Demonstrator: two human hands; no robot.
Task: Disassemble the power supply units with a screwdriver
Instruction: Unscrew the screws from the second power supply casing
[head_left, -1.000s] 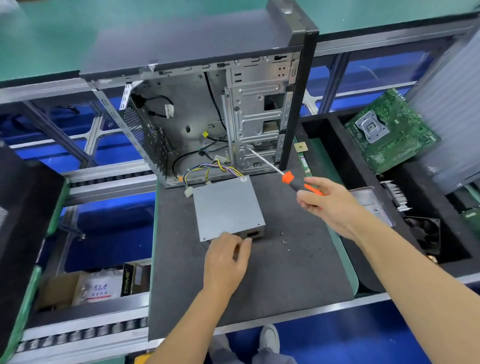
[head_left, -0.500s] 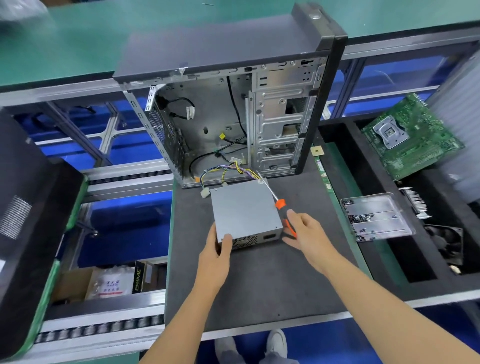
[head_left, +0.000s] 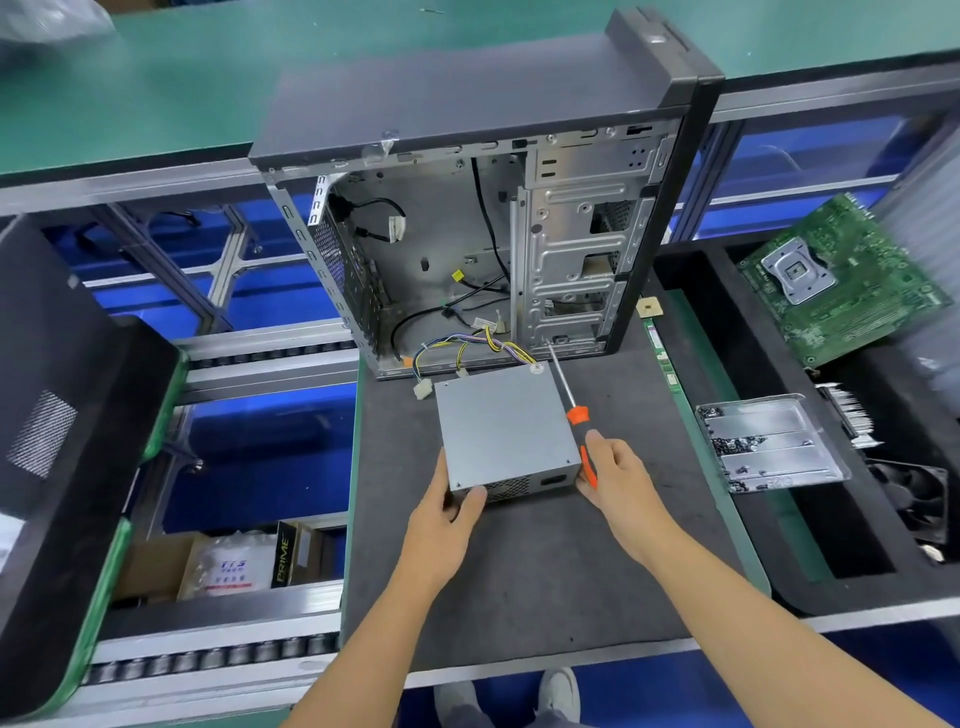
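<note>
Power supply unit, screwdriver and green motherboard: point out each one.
power supply unit (head_left: 504, 423), head view, flat grey top panel.
screwdriver (head_left: 577, 414), head view, orange collar of the handle.
green motherboard (head_left: 852, 291), head view, board surface right of the socket.

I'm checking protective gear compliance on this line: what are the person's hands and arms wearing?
Nothing that shows. The left hand and the right hand are bare, with no gloves, rings or watch visible. Both forearms are bare as far as the lower edge of the picture; no sleeve or wrist strap shows.
</note>
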